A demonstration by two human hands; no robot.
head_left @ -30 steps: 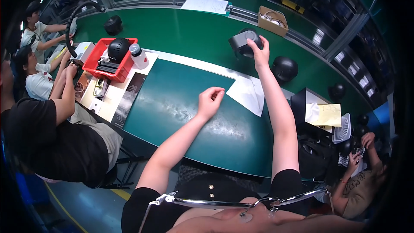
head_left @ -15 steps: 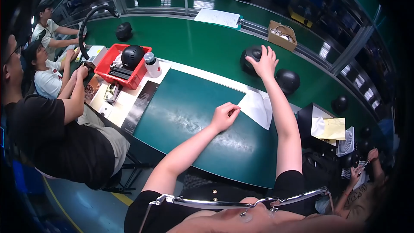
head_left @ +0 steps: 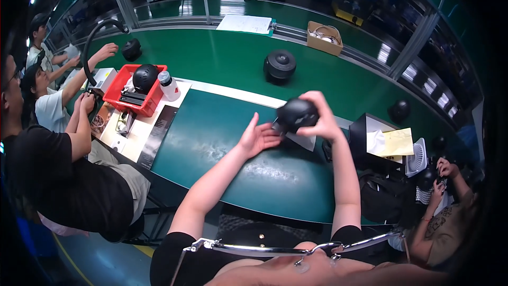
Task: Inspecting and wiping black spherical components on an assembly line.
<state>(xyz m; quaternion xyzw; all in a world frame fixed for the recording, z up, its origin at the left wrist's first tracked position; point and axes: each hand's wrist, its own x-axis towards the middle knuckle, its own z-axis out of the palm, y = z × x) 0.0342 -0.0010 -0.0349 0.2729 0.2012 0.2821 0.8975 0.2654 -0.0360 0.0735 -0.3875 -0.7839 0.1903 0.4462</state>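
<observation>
My right hand [head_left: 321, 119] grips a black rounded device [head_left: 296, 115], domed and smooth, its exact kind unclear. It is held above the far edge of the green work mat [head_left: 211, 132]. My left hand [head_left: 259, 137] is open, palm turned up, with its fingers at the device's lower left; whether they touch cannot be told. A white sheet [head_left: 305, 142] lies on the mat, partly hidden under the device. Beyond, on the green belt, stands a similar black device [head_left: 280, 66] with a round disc on top.
Left of the mat are a red bin [head_left: 153, 98] holding black parts and a white bottle [head_left: 168, 86]. A clipboard [head_left: 244, 24] and a cardboard box [head_left: 325, 38] lie along the far rail. On the right stand a black box [head_left: 357, 137] and a white fan [head_left: 416, 158]. Co-workers sit on both sides.
My right hand has taken the nearer black device off the belt and brought it over the mat. My left hand has opened from a closed pose. The view has shifted slightly.
</observation>
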